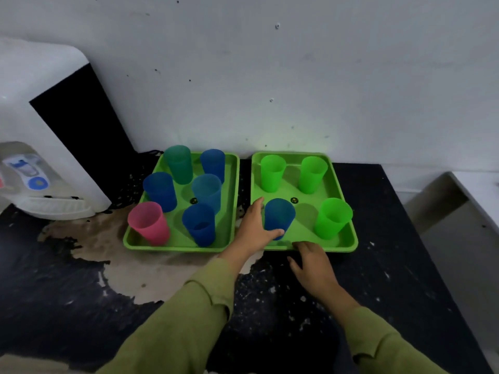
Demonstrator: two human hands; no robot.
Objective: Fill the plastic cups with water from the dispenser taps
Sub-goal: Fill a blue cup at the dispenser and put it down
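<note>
You have two green trays (175, 248) (293, 182), five blue cups (159, 191) (213, 163) (206, 192) (199, 224) (279, 215), three green cups (272, 172) (312, 174) (332, 218), one teal cup (178, 163), one pink cup (149, 222) and one water dispenser (40, 147).

A person's left hand (255, 228) grips a blue cup (279, 215) in the right tray's (334, 249) near-left corner; the right hand (313, 263) rests against that tray's near rim.

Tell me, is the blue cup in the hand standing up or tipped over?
Standing up. The blue cup sits base-down in the right green tray, rim upward, with the left hand gripping it.
</note>
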